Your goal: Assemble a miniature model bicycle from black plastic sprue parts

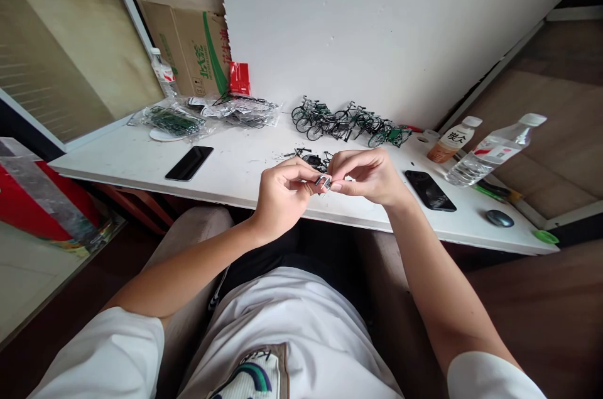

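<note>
Between my two hands, just above the table's front edge, is a small black-and-silver model bicycle part (323, 182). My left hand (285, 195) pinches it from the left with thumb and forefinger. From the right, my right hand (365, 178) pinches at the same part, its fingertips close to those of the left. The part's exact shape is too small to make out. Behind my hands, loose black model parts (311, 159) lie on the white table (235, 176), partly hidden by the fingers. Farther back stand several small black and green model bicycles (346, 119) in a cluster.
Plastic bags of parts (176, 121) lie at the back left, before a cardboard box (193, 50). One phone (189, 163) rests to the left, another phone (430, 190) to the right. Bottles (494, 151) and a dark mouse-shaped object (499, 218) stand at the right.
</note>
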A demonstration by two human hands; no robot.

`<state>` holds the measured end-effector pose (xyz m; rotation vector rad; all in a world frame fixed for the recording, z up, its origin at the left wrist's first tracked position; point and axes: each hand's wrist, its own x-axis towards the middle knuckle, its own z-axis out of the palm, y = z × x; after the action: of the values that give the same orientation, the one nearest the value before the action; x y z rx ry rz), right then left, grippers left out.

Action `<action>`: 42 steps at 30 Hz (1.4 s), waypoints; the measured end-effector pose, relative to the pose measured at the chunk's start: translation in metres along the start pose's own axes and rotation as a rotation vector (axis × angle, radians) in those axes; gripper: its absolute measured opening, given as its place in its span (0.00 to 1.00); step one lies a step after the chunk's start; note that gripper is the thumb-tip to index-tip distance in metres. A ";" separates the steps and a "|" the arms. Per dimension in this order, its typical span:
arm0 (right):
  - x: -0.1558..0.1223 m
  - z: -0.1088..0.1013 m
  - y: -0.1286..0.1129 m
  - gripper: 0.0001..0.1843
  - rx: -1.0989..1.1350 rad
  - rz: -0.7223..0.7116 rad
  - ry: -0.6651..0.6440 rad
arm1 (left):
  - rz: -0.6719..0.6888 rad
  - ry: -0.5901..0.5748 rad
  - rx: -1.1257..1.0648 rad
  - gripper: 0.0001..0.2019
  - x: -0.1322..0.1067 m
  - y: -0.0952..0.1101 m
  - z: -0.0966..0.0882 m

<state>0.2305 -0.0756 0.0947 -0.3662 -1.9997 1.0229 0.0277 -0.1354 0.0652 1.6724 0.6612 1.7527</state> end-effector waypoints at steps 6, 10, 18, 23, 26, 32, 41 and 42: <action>-0.002 0.009 -0.018 0.10 -0.107 -0.089 0.063 | 0.066 0.035 0.047 0.07 -0.003 0.013 0.001; -0.002 0.013 -0.023 0.09 -0.105 -0.124 0.074 | 0.133 0.040 0.065 0.06 -0.004 0.018 0.001; -0.001 0.011 -0.019 0.11 -0.077 -0.091 0.055 | 0.243 0.031 0.119 0.06 -0.003 0.017 -0.001; 0.000 0.012 -0.015 0.11 -0.047 -0.080 0.038 | 0.279 0.034 0.153 0.07 -0.003 0.015 -0.001; 0.001 0.011 -0.010 0.12 -0.018 -0.056 0.043 | 0.266 0.036 0.160 0.06 -0.003 0.012 -0.001; 0.003 0.006 -0.002 0.12 0.057 0.006 0.092 | 0.219 0.005 0.178 0.04 -0.003 0.008 -0.002; 0.005 0.001 0.001 0.12 0.092 0.010 0.121 | 0.248 -0.084 0.234 0.08 0.002 0.010 -0.005; 0.005 0.001 0.002 0.12 0.096 0.008 0.116 | 0.248 -0.083 0.234 0.09 0.002 0.009 -0.005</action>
<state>0.2266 -0.0725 0.0958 -0.3733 -1.8404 1.0738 0.0214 -0.1397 0.0732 2.0512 0.6651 1.8183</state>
